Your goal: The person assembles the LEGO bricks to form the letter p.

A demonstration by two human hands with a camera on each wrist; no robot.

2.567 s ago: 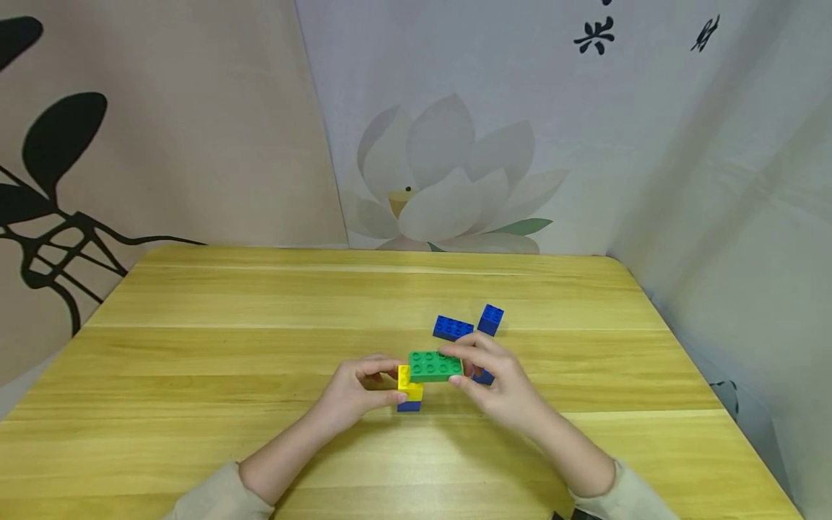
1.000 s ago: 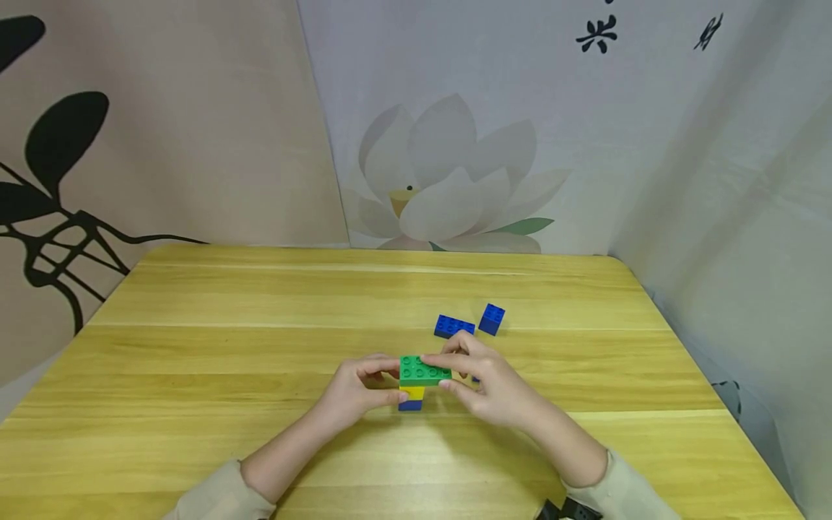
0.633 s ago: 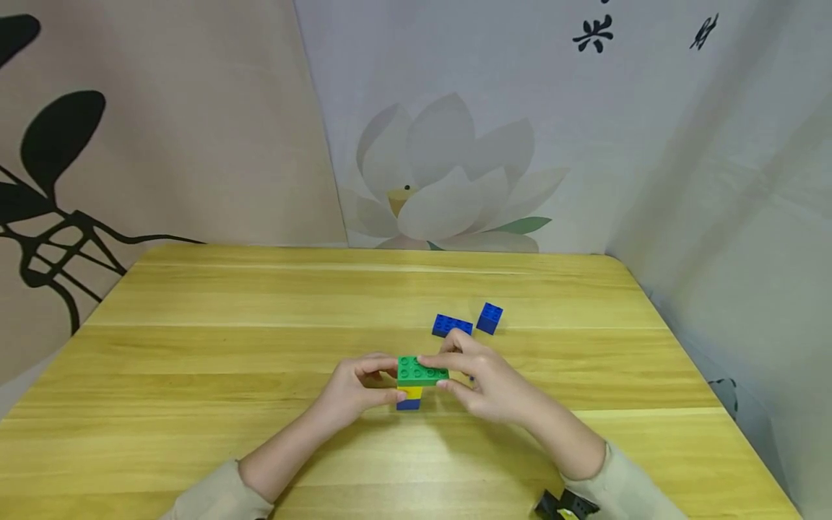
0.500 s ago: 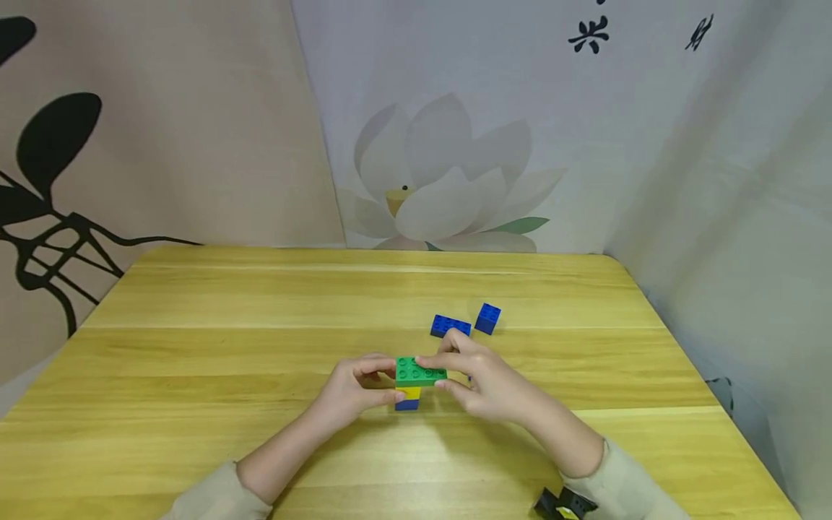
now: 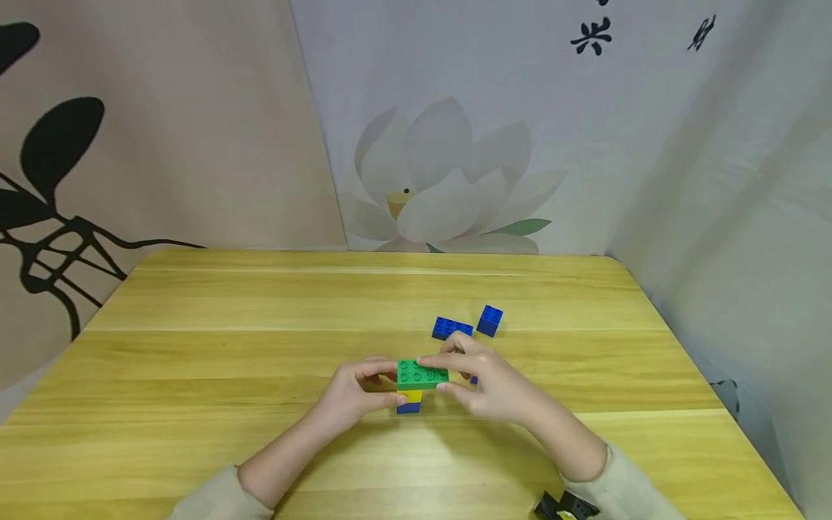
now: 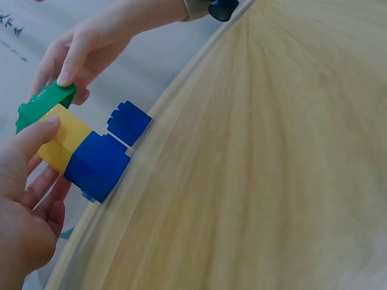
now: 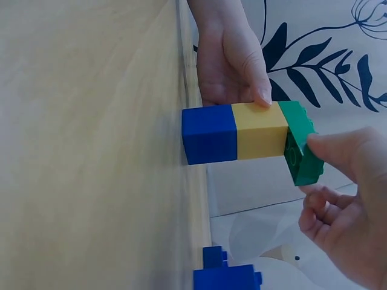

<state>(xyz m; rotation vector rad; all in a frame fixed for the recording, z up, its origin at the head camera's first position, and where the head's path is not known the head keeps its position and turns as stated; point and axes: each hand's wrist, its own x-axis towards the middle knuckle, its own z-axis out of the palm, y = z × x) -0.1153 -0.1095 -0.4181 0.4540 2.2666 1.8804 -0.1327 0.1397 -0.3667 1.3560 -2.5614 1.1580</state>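
Note:
My left hand (image 5: 351, 397) pinches a yellow building block (image 7: 260, 130) between thumb and fingers. That yellow block sits on top of a blue block (image 6: 100, 163), which stands on the table. Across the top of the yellow one lies a flatter green block (image 5: 408, 375) with two rows of studs, its right end sticking out past the stack. My right hand (image 5: 487, 383) pinches this overhanging end, thumb on the near side and index finger over the studs. In the right wrist view the hollow underside of the overhang shows.
Behind the right hand lie a long blue block (image 5: 451, 326) and a smaller blue block (image 5: 490, 321). Another blue piece (image 5: 474, 380) is mostly hidden by the right hand. A black device (image 5: 565, 505) is at the right sleeve. A printed curtain (image 5: 455, 173) hangs behind the wooden table (image 5: 260, 303).
The right hand has brought the green block left, so it now covers the top of the yellow block. Over the last second both hands stay nearly still.

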